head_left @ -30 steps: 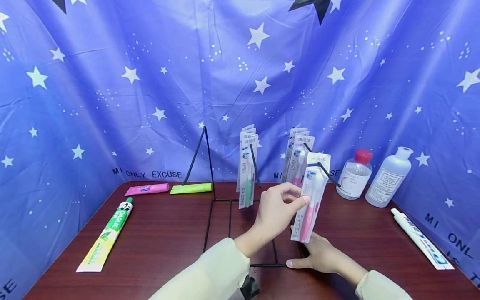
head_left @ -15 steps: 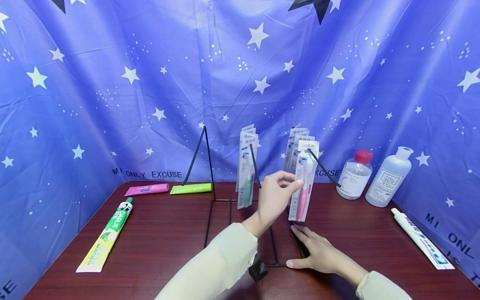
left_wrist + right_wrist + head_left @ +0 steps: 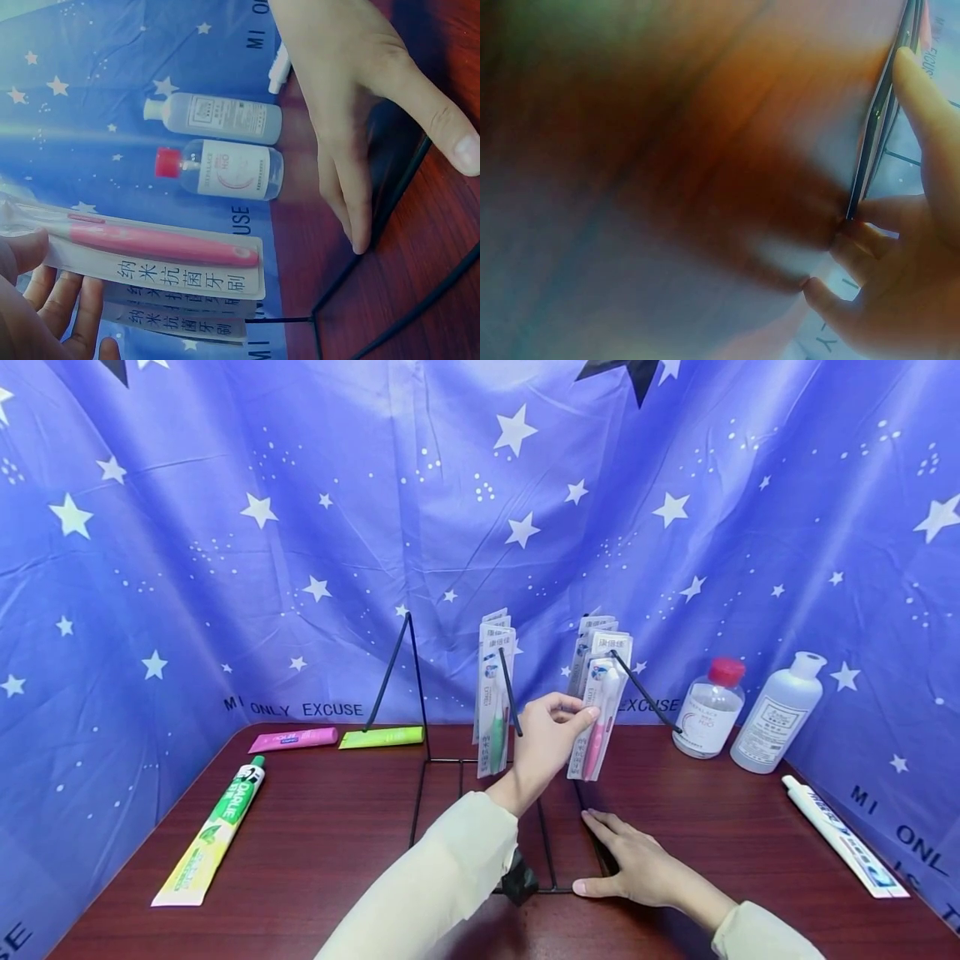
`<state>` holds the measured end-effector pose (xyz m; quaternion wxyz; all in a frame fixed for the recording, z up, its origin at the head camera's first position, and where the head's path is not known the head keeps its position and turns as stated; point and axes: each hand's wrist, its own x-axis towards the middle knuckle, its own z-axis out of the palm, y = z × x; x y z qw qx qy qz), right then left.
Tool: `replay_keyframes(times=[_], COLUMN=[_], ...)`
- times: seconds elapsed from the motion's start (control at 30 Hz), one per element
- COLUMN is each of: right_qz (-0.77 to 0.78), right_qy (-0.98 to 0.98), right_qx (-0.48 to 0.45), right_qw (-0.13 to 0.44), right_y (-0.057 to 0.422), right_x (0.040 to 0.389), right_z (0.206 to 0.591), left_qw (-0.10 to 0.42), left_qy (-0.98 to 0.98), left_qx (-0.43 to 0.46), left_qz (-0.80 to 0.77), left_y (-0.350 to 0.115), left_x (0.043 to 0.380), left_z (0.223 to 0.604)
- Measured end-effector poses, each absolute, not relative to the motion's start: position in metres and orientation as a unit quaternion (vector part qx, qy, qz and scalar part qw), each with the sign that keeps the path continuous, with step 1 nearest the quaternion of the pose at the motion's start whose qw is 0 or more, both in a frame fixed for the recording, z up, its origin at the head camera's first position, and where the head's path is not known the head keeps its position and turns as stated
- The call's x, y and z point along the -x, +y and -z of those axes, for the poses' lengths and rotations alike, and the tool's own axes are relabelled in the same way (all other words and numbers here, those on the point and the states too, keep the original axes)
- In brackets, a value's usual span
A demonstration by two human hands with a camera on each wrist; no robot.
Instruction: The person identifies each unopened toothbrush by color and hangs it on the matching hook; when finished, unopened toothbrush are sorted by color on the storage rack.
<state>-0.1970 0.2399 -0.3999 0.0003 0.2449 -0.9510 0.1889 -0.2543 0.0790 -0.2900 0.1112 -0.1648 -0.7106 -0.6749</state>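
My left hand (image 3: 547, 735) pinches a packaged pink toothbrush (image 3: 597, 735) by its left edge, thumb in front. The pack hangs near upright on the right arm of a black wire display rack (image 3: 420, 685), in front of several similar packs. In the left wrist view the pink toothbrush (image 3: 165, 244) lies across the thumb and fingers. My right hand (image 3: 641, 864) rests low at the right front corner of the rack's base, thumb and fingers spread. In the right wrist view the fingers of the right hand (image 3: 900, 255) touch a dark bar.
Packs with a green toothbrush (image 3: 495, 727) in front hang on the rack's middle arm. A red-capped bottle (image 3: 708, 710) and a white bottle (image 3: 778, 718) stand back right, near a white toothpaste tube (image 3: 846, 839). To the left lie a Darlie tube (image 3: 213, 835), a pink tube (image 3: 294, 739) and a lime tube (image 3: 381, 737).
My left hand has slid the pink toothbrush pack back along the rack's right arm, away from its tip and closer to the packs behind. The right hand has stayed at the base.
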Motion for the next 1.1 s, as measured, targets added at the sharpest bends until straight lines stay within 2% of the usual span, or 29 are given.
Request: replay_keyframes(times=[0.2, 0.5, 0.87, 1.1], right_qz=[-0.186, -0.186, -0.184, -0.187], right_qy=[-0.951, -0.950, -0.953, -0.953], right_qx=[-0.247, -0.249, -0.241, -0.238], right_qw=[0.003, 0.015, 0.009, 0.000], right_y=[0.239, 0.238, 0.238, 0.238], right_x=[0.196, 0.195, 0.198, 0.199], right_z=[0.400, 0.399, 0.400, 0.400], left_qw=[0.112, 0.140, 0.113, 0.136], left_qy=[-0.725, -0.786, -0.861, -0.874], left_qx=[0.160, 0.168, 0.195, 0.198], left_qz=[0.660, 0.578, 0.456, 0.421], left_y=[0.078, 0.064, 0.026, -0.006], left_x=[0.256, 0.254, 0.240, 0.223], left_z=[0.291, 0.304, 0.317, 0.326])
